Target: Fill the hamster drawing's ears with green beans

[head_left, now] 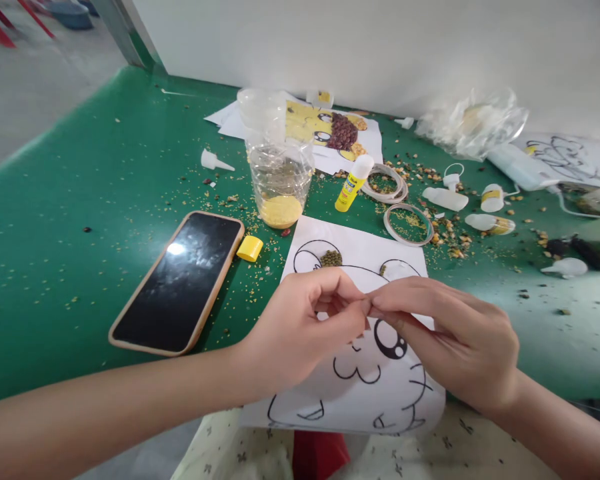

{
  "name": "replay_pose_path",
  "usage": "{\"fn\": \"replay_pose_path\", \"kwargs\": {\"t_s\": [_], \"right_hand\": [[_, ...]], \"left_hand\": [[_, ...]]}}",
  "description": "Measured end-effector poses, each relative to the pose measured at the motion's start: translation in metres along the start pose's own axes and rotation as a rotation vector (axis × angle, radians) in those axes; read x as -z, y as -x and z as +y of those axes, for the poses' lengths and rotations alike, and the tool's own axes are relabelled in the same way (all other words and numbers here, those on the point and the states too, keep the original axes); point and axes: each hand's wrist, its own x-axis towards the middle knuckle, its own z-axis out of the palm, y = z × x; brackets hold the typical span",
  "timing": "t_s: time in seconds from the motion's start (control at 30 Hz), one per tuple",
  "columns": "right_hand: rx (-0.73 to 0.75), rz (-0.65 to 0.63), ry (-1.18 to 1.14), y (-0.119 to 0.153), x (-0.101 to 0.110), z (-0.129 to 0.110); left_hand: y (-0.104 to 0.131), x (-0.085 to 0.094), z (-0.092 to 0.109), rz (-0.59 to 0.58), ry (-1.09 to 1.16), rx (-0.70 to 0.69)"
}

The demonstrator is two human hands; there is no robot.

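My left hand (pixel 310 320) and my right hand (pixel 450 333) meet fingertip to fingertip over a sheet of paper (pixel 300 393) with a cartoon animal outlined in black. Both are closed in a pinch. Whatever lies between the fingertips is too small or hidden to make out. Small green beans (pixel 331 258) cover part of the drawing's left ear, and a few more show at the right ear. The sheet's lower edge hangs over the table edge, above my lap. My hands hide the drawing's upper face.
A phone (pixel 180 287) and a yellow cap (pixel 250 248) lie left. Behind the sheet stand a plastic cup (pixel 281 180) of yellow grains and a glue stick (pixel 354 183). Tape rolls (pixel 409 224), glue bottles (pixel 446 199), scattered seeds and a plastic bag (pixel 473 123) occupy the right side.
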Motion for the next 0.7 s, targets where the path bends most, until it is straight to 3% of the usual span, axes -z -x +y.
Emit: {"fn": "replay_pose_path", "kwargs": {"t_s": [0.4, 0.57, 0.7], "right_hand": [[-0.025, -0.058, 0.0, 0.0011, 0.0002, 0.0004], [-0.108, 0.002, 0.037, 0.0029, -0.0009, 0.0002], [-0.084, 0.017, 0.02, 0.0013, -0.0007, 0.0015]], "left_hand": [[-0.0026, 0.0, 0.0002, -0.021, 0.073, 0.066], [-0.0036, 0.0, 0.0037, -0.026, 0.122, 0.063], [-0.0028, -0.0006, 0.0048, -0.014, 0.116, 0.07]]}}
